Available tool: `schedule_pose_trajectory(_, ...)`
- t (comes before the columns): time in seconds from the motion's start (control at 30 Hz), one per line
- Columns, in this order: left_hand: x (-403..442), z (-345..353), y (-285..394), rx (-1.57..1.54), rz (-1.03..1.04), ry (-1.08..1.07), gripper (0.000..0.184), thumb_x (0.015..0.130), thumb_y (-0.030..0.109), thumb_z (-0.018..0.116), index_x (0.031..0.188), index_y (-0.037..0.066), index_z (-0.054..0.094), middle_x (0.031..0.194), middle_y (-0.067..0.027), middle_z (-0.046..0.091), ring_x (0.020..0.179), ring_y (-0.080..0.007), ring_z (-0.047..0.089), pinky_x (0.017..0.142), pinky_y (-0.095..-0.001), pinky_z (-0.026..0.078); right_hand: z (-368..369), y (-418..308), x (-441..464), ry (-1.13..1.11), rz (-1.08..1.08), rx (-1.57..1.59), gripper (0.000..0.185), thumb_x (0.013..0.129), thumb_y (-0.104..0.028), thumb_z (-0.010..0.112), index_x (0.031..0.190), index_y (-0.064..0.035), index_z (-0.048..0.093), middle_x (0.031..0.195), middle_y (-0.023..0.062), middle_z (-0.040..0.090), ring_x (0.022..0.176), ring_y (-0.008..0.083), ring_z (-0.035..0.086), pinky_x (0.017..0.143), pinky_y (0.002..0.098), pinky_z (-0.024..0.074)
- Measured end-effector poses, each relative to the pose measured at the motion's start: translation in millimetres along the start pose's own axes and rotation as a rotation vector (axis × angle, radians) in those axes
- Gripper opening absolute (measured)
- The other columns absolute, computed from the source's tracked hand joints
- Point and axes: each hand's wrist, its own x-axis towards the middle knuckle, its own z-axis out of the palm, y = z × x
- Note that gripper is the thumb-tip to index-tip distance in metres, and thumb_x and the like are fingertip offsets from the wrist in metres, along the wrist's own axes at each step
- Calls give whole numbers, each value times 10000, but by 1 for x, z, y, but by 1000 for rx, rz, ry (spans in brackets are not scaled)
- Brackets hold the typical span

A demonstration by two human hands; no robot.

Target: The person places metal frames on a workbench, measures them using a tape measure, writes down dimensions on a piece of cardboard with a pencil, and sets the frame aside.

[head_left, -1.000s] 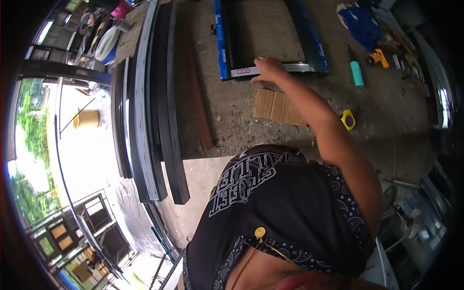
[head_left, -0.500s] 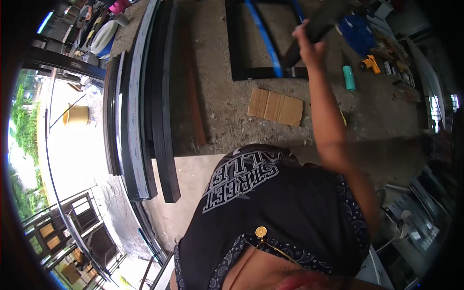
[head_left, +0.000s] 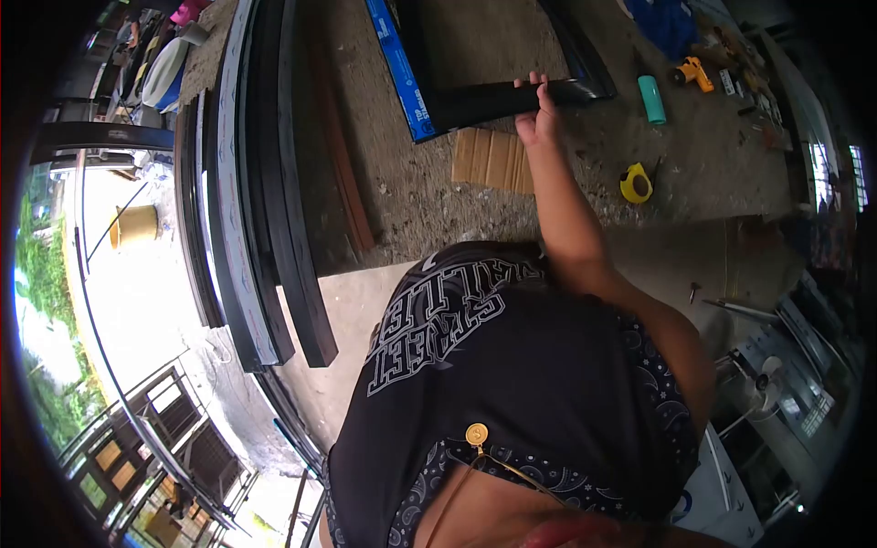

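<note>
My right hand [head_left: 541,117] is closed around the near bar of a black rectangular frame [head_left: 484,106], close to its right corner. A strip of blue printed tape or film [head_left: 399,78] runs along the frame's left bar. The frame's far end is cut off at the top edge of the view. Under the near bar lies a piece of brown cardboard [head_left: 491,160], partly covered by the frame and my forearm. My left hand is out of view.
A yellow tape measure [head_left: 637,184], a teal cylinder [head_left: 651,100], a yellow power tool [head_left: 692,75] and blue cloth [head_left: 665,26] lie on the worktop to the right. Long dark bars [head_left: 271,183] overhang its near edge at the left. A fan [head_left: 766,384] stands lower right.
My right hand has come lower and left, and the blurred dark piece it held is now the frame's near bar. The blue strip now lies along the left side. The tape measure shows fully.
</note>
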Motion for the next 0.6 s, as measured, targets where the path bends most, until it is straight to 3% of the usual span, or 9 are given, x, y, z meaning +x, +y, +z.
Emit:
schedule_pose_trajectory(0.03,-1,0,3,2,-2,-1,320,982,345,542,900,36,566,678,-49,561,637,-167,560,595,-333,464,-5,4,0,-11,17,37,402,843,-75,726,1197,-110,539,1161,64,606,1137,219,570,1036,500,478)
schedule_pose_trajectory(0.17,-5,2,6,9,-3,-4,321,986,345,537,898,37,564,674,-46,557,633,-163,556,590,-329,460,-10,23,-11,10,64,15,431,863,-213,728,1244,-138,542,1228,28,620,1112,341,592,1059,500,432)
schedule_pose_trajectory(0.2,-6,3,7,14,-4,-5,322,986,345,535,897,37,563,672,-45,556,632,-162,555,589,-328,460,-10,28,-14,41,120,-60,427,890,-271,702,1256,-131,534,1246,65,606,1121,351,589,1068,509,422)
schedule_pose_trajectory(0.3,-9,5,8,23,4,-7,322,989,345,531,895,38,561,669,-42,552,628,-159,552,585,-325,457,5,19,-32,343,409,-424,431,896,-314,696,1203,-56,537,1175,104,604,1091,298,591,1002,457,493)
schedule_pose_trajectory(0.33,-11,7,8,26,6,-7,323,990,345,530,895,38,561,668,-42,551,627,-158,551,584,-324,456,5,14,-36,372,501,-598,489,905,-373,679,1215,-29,522,1067,107,649,938,262,655,853,407,571)
schedule_pose_trajectory(0.43,-14,11,14,36,14,-16,324,992,345,526,893,39,559,664,-39,548,624,-155,548,580,-321,454,-4,-28,-49,183,787,-986,465,918,-409,657,1155,-22,557,911,78,688,725,199,675,680,363,596)
schedule_pose_trajectory(0.47,-14,13,18,38,16,-18,324,993,345,525,892,39,558,663,-38,547,623,-154,548,579,-320,453,8,-44,-62,78,681,-1304,396,933,-413,631,1048,-36,602,787,62,691,598,153,661,581,334,573)
schedule_pose_trajectory(0.53,-16,18,26,37,25,-23,324,995,345,522,891,40,557,661,-37,545,620,-152,546,576,-318,451,-17,-78,-66,-42,310,-1576,375,917,-391,645,985,-24,622,860,105,704,697,205,689,624,357,564)
schedule_pose_trajectory(0.6,-18,21,43,26,50,-29,325,997,345,519,890,40,556,658,-35,543,618,-150,544,573,-316,450,-51,-124,-61,0,-263,-1968,431,853,-406,704,1033,-21,632,928,151,697,856,286,692,731,435,550)
